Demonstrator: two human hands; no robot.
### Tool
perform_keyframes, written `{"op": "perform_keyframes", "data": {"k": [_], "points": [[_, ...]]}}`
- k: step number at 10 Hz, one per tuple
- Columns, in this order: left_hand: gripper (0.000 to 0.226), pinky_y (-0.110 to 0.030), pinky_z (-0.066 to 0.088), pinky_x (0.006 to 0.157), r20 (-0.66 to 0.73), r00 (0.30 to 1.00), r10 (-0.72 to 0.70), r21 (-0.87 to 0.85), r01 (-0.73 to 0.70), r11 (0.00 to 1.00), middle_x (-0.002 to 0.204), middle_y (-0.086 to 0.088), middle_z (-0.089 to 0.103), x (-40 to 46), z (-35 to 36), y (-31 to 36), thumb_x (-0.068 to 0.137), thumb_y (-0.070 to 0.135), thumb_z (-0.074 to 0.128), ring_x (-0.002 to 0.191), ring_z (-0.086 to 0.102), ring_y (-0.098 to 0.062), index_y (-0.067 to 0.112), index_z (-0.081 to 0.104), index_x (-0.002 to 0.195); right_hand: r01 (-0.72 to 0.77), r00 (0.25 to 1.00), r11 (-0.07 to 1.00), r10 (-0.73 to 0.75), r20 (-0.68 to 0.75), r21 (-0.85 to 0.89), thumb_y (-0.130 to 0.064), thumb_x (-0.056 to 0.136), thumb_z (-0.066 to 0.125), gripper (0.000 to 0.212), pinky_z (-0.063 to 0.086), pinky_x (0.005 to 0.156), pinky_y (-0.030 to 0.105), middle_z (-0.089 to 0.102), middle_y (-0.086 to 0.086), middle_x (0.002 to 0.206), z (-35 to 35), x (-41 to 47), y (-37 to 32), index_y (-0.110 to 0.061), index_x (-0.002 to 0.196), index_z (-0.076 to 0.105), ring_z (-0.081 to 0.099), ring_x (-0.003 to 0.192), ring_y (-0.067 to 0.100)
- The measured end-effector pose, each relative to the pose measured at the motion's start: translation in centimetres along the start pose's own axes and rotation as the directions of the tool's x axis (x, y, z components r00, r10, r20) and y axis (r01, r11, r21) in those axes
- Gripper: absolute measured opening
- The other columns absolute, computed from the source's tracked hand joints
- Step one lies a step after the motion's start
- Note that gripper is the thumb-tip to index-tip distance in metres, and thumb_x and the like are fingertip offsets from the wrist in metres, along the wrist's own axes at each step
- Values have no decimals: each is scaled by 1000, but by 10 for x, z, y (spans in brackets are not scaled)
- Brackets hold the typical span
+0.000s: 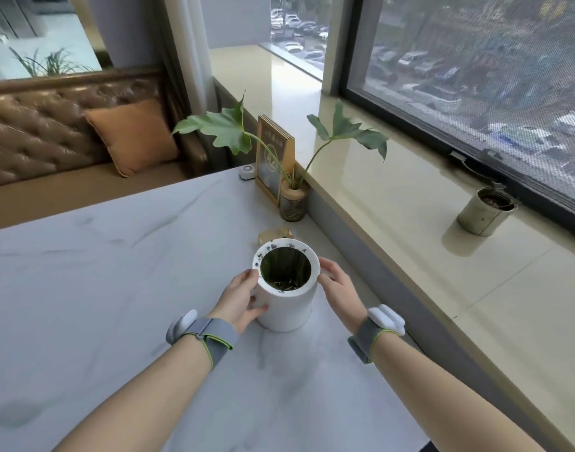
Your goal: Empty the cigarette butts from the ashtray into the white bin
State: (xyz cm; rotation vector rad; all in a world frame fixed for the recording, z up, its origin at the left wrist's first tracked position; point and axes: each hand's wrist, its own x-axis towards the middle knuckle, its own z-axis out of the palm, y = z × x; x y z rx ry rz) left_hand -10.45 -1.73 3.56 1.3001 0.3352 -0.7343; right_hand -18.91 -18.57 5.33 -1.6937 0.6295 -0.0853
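Observation:
The white bin (pixel 287 308), a round cylinder with a wide rim, stands on the marble table (pixel 116 288) near its right edge. Ash specks dot the rim and several butts lie at the bottom of its dark inside. My left hand (pixel 243 298) wraps the bin's left side. My right hand (pixel 336 288) touches its right side with fingers on the wall near the rim. Just behind the bin a small amber glass ashtray (pixel 274 233) sits on the table, mostly hidden by the bin.
A jar with a leafy plant (pixel 292 203), a wooden sign stand (pixel 274 158) and a small white call button (pixel 247 172) stand at the table's far right. A metal cup (pixel 485 212) sits on the windowsill. A brown sofa with an orange cushion (pixel 132 135) lies beyond.

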Motion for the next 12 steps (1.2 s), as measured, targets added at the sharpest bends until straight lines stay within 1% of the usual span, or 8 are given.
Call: {"op": "perform_keyframes", "data": {"k": [2, 3, 4, 6, 8, 9, 10, 12], "points": [[51, -45, 49, 91, 10, 1000, 8, -24, -8, 1000, 142, -8, 41, 22, 36, 1, 94, 32, 55, 128, 40, -33, 20, 41, 141, -3, 1000, 997, 4, 16, -78, -12, 93, 51, 51, 41, 108, 31, 55, -1, 142, -33, 31, -5, -19, 143, 45, 51, 131, 15], [50, -45, 48, 93, 11, 1000, 12, -34, -11, 999, 142, -8, 42, 30, 50, 2, 94, 31, 55, 127, 40, -31, 20, 41, 141, 22, 1000, 978, -24, -7, -209, -15, 94, 50, 53, 37, 105, 27, 50, 0, 145, -43, 40, -5, -19, 146, 40, 46, 135, 17], [48, -45, 49, 92, 21, 1000, 11, -36, -10, 999, 143, -9, 45, 39, 68, 3, 94, 31, 54, 130, 41, -31, 21, 43, 140, 91, 990, 924, -125, -68, -373, -8, 93, 44, 51, 37, 99, 28, 49, 10, 140, -49, 51, -1, -14, 143, 42, 47, 129, 24], [46, -46, 48, 96, 23, 1000, 12, -27, -12, 1000, 142, -8, 46, 47, 89, 3, 94, 31, 55, 128, 42, -29, 21, 44, 138, 179, 963, 823, -259, -77, -539, -3, 94, 39, 47, 36, 95, 29, 49, 9, 137, -61, 60, 5, -13, 140, 45, 43, 127, 26], [42, -44, 49, 95, 17, 1000, 12, -42, -11, 999, 130, -3, 44, 53, 106, 0, 93, 32, 56, 121, 39, -26, 23, 46, 132, 222, 938, 804, -330, -104, -551, 3, 90, 40, 49, 40, 90, 33, 51, 11, 135, -73, 67, 6, -13, 136, 50, 47, 122, 29], [46, -45, 48, 98, 17, 1000, 18, -53, -17, 998, 127, -1, 43, 53, 113, -3, 92, 33, 58, 120, 38, -24, 24, 44, 135, 250, 926, 811, -359, -114, -528, 10, 86, 40, 51, 31, 84, 20, 52, 14, 134, -77, 69, 6, -7, 132, 53, 49, 114, 33], [38, -44, 48, 97, 4, 1000, 13, -45, -13, 999, 131, -3, 48, 52, 114, -4, 90, 34, 60, 123, 42, -25, 26, 49, 125, 286, 920, 797, -384, -81, -531, 11, 85, 39, 52, 28, 82, 13, 49, 13, 135, -82, 71, 6, -8, 131, 53, 47, 118, 32], [53, -48, 42, 103, 15, 1000, 18, 59, -19, 998, 138, -7, 51, 42, 103, 4, 88, 29, 64, 128, 43, -25, 21, 49, 138, 284, 927, 812, -369, -71, -509, 1, 89, 42, 46, 31, 81, 19, 50, 9, 133, -74, 68, 0, -14, 131, 54, 48, 119, 27]]}}
